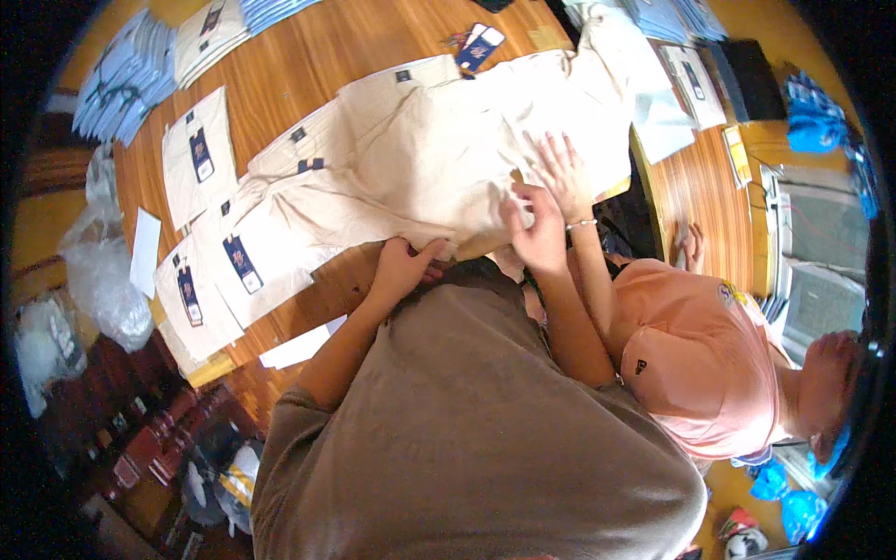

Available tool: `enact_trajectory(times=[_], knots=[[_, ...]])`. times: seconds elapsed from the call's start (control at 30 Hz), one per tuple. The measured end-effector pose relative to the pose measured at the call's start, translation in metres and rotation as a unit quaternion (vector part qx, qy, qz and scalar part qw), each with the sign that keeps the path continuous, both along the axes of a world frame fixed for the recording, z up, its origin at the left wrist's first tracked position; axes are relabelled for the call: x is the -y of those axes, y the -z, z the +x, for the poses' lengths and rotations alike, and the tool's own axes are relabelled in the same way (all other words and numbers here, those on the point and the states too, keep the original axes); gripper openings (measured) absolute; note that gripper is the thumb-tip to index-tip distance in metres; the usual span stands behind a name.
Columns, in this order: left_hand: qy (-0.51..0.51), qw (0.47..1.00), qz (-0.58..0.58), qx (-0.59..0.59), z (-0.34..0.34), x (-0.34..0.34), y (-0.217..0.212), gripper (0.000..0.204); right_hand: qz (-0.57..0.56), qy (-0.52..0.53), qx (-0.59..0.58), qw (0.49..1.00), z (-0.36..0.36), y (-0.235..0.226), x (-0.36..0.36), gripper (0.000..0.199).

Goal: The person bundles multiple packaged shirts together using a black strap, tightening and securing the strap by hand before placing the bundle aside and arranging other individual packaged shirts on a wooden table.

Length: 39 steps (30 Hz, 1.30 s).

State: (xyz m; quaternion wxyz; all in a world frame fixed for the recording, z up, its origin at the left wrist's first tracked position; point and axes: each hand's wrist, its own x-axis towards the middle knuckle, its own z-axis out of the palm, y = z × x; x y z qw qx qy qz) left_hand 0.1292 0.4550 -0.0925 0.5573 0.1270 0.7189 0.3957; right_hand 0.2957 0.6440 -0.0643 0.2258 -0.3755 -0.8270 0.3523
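A large cream cloth garment [411, 149] lies spread and creased across the table; its kind I cannot make out. My left hand [403, 273] is closed on its near edge, the thumb on top and the fingers partly hidden. Just to the right, my right hand [539, 233] hovers at or on the cloth with bent fingers apart and nothing seen between them. Beside it, a co-worker's hand [563, 177] with a light bracelet lies flat on the garment. Folded cream garments [201, 201] with dark blue tags lie at the left.
Stacks of folded blue garments [126, 79] stand at the far left of the wooden table [280, 79]. Loose tags [478, 49] lie at the back. The co-worker in a pink shirt [686, 350] is close on my right. Clear plastic bags [107, 271] hang at the left.
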Motion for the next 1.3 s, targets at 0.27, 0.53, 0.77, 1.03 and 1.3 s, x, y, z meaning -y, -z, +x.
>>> enact_trajectory(times=[0.27, 0.53, 0.77, 1.03, 1.3], knots=[[-0.086, 0.994, 0.068, -0.008, 0.021, 0.014, 0.000, 0.035, 0.243, 0.132, 0.015, 0.961, 0.034, 0.048, -0.110, 0.033], [-0.244, 0.949, 0.198, -0.021, 0.030, 0.020, -0.004, 0.037, 0.007, 0.287, 0.223, 0.932, 0.122, 0.091, -0.254, 0.062], [-0.176, 0.918, 0.329, -0.137, -0.003, -0.006, -0.061, 0.034, 0.156, 0.255, 0.107, 0.948, 0.150, 0.111, -0.305, 0.042], [-0.213, 0.713, 0.588, -0.318, -0.032, 0.128, -0.244, 0.013, 0.310, 0.086, -0.387, 0.864, 0.122, -0.171, -0.235, 0.031], [-0.519, 0.704, 0.382, -0.298, -0.001, 0.536, -0.154, 0.021, -0.144, -0.104, -0.314, 0.933, 0.128, -0.189, 0.162, 0.021]])
